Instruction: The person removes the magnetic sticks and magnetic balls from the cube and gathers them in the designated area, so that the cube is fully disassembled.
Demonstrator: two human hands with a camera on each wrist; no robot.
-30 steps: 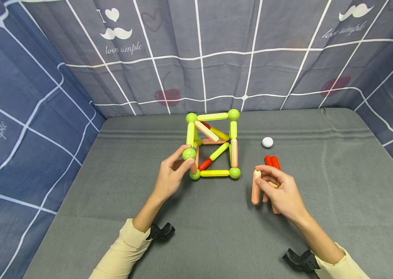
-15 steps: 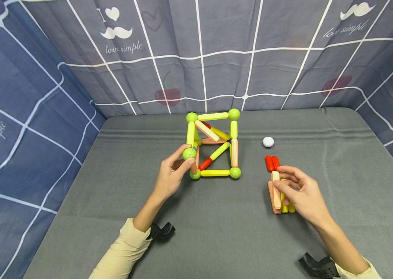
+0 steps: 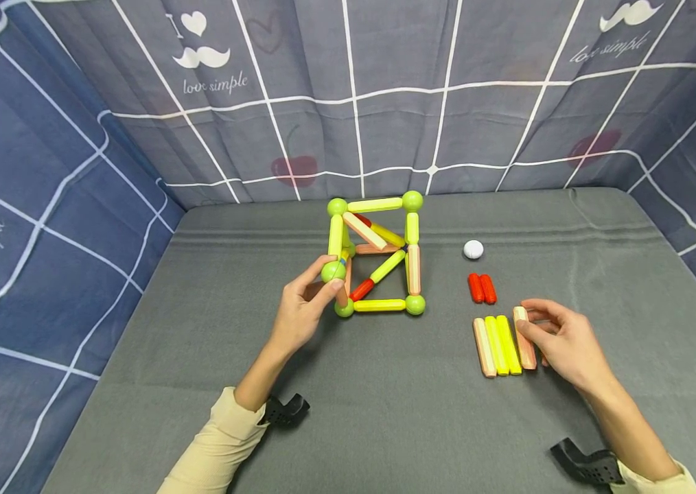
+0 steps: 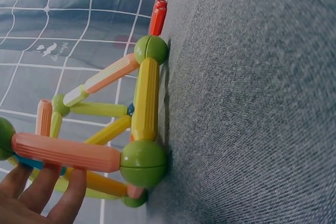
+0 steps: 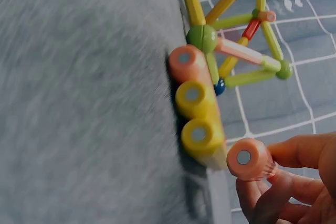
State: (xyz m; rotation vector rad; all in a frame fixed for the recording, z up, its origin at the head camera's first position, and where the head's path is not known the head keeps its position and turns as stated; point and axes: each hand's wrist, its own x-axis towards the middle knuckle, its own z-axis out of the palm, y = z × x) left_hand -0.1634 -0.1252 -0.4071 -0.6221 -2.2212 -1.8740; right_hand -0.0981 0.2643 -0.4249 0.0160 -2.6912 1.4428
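Note:
A cube-like frame of magnetic building rods and green balls (image 3: 379, 306) stands on the grey cloth. My left hand (image 3: 300, 312) grips the green ball (image 3: 333, 272) at its front left upper corner; in the left wrist view its fingers (image 4: 42, 187) reach behind an orange rod (image 4: 68, 153). My right hand (image 3: 570, 346) pinches another orange rod (image 3: 524, 343) between thumb and fingers, at the right end of a row of rods. That row has one orange rod (image 3: 484, 347) and two yellow rods (image 3: 502, 345) side by side. Silver discs show on their ends in the right wrist view.
Two short red rods (image 3: 482, 288) lie behind the row. A white ball (image 3: 473, 250) sits farther back. A grey-blue gridded curtain (image 3: 397, 130) hangs behind and at both sides of the cloth-covered surface (image 3: 385, 412).
My right hand has carried the orange rod rightward, from left of the row, over it, to its right end. My left hand has stayed on the green ball.

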